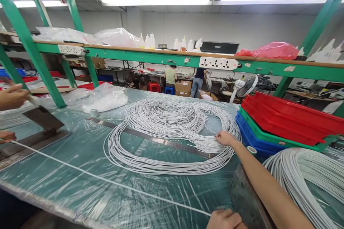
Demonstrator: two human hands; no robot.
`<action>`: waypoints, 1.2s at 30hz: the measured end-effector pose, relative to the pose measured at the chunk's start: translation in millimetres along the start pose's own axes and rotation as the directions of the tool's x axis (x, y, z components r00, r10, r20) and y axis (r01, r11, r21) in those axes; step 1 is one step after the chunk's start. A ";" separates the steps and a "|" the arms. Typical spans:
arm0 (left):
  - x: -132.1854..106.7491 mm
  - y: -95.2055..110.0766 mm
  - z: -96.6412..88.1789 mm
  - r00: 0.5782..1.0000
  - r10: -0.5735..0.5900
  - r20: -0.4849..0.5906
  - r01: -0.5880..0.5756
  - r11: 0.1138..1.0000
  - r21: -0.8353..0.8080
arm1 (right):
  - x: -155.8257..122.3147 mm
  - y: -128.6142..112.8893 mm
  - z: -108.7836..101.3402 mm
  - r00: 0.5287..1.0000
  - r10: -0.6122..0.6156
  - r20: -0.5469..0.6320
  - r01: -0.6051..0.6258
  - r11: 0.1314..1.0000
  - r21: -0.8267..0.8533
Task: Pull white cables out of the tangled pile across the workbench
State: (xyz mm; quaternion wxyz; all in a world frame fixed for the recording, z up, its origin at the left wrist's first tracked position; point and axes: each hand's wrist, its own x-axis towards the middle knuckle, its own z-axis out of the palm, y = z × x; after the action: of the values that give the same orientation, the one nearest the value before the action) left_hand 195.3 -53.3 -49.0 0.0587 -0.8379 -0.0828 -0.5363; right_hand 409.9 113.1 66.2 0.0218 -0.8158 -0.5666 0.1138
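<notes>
We see stacked red, green and blue plastic trays (290, 118) on the right of the film-covered green worktop (80, 200); their contents are hidden. Our right hand (224, 138), arm stretched out, rests on the right side of the big loose coil of white wire (166, 121) mid-worktop; we cannot tell whether it is gripping. Our left hand (225, 220), at the near edge, is closed on a single taut white wire strand (80, 167) running left to a co-worker's hand (6, 136).

Left hand (225, 220) cut by bottom edge; only knuckles show, grip on cable (107, 180) unseen. Right hand (224, 137): fingertips lost among strands of coil (172, 132). Co-worker's upper hand (12, 96) and co-worker's lower hand (6, 136) cut by left edge. Ruler (161, 141) partly hidden under coil. Second coil (309, 179) runs off right and bottom edges. Distant people (185, 78) too small to tell their work.
</notes>
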 end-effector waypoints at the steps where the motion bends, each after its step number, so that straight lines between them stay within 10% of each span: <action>1: -0.5 -0.7 0.3 1.000 0.005 0.014 -0.005 1.000 0.000 | 0.1 0.0 -0.3 1.000 0.000 0.001 0.000 1.000 -0.003; 36: 1.2 -2.7 -0.2 0.999 0.020 -0.031 -0.021 0.999 -0.033 | 9.1 3.7 2.2 0.999 -0.001 -0.035 -0.001 0.999 -0.047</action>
State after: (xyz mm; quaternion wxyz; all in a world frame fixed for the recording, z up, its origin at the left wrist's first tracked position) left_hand 195.1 -50.6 -47.8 0.0516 -0.8313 -0.0641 -0.5497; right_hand 415.9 120.0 62.0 0.0126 -0.8179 -0.5687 0.0863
